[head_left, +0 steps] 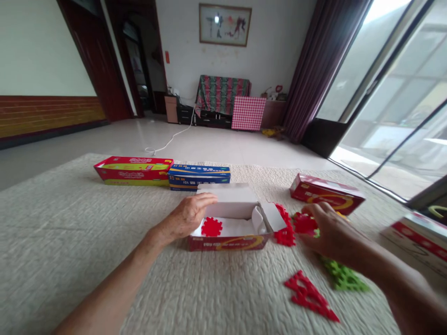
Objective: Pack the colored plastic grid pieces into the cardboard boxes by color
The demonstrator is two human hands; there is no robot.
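An open dark-red cardboard box (228, 244) with a white inside lies in front of me, its lid flap raised at the back. My left hand (191, 215) grips its left end, fingers along the edge. Inside, a red notched plastic piece (211, 227) rests on the white bottom, to the left. To the right of the box, my right hand (323, 225) pinches a red toothed plastic piece (305, 224); part of it is hidden by the fingers. Beside the box's side flap lie more red pieces (287, 228). Nearer me are a red triangular piece (309, 295) and green pieces (344, 275).
Beyond the open box stand a red-and-yellow box (134, 171) and a blue box (199, 176). A closed dark-red box (326, 191) lies behind my right hand, and a white-and-red box (421, 242) at the far right. Everything stands on a beige textured cover (104, 260).
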